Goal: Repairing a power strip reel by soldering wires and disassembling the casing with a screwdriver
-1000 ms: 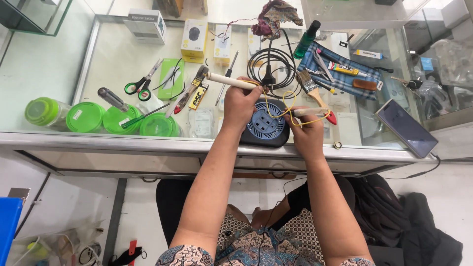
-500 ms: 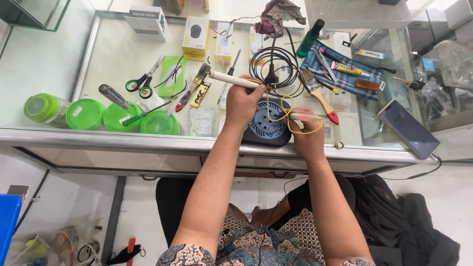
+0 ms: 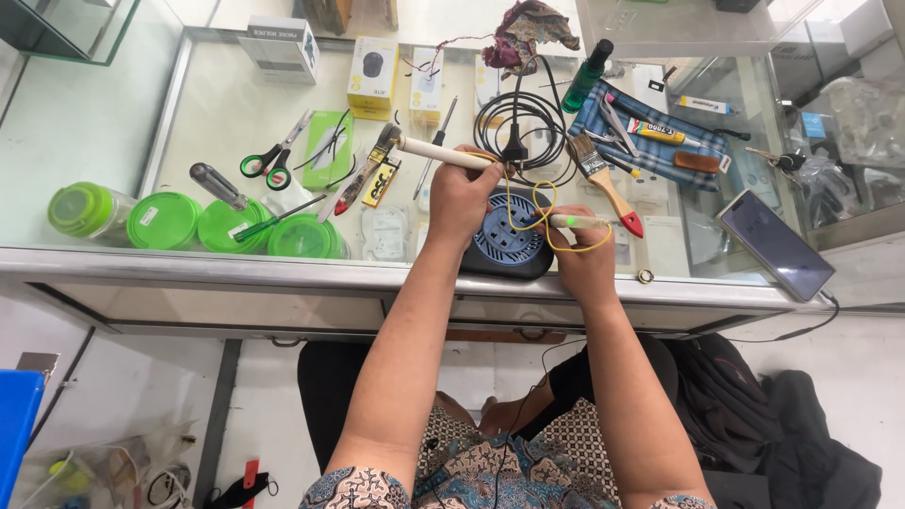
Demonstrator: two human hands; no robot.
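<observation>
Head view, only one: left hand (image 3: 464, 196) is wrapped tight round the cream handle of a soldering iron (image 3: 443, 152), at frame centre just above the round black device (image 3: 506, 243) with the blue grille. Iron's long axis runs nearly level, slightly down to the right, its metal end pointing to the upper left of the frame, away from the device. Right hand (image 3: 584, 259) sits right of the device, touching its edge, fingers pinched on a thin pale stick with a green band (image 3: 577, 221), which lies level and points left toward the left hand. Yellow wire (image 3: 542, 193) loops between the two hands over the top of the device. Hands are close but not touching, device between and just under them; the left hand is nearer the grille centre. Black coiled cable (image 3: 520, 118) lies just above, paintbrush (image 3: 604, 179) to the upper right, phone (image 3: 775, 243) far right, scissors (image 3: 267, 164) and green lids (image 3: 224, 224) at left on the glass counter (image 3: 113, 113).
</observation>
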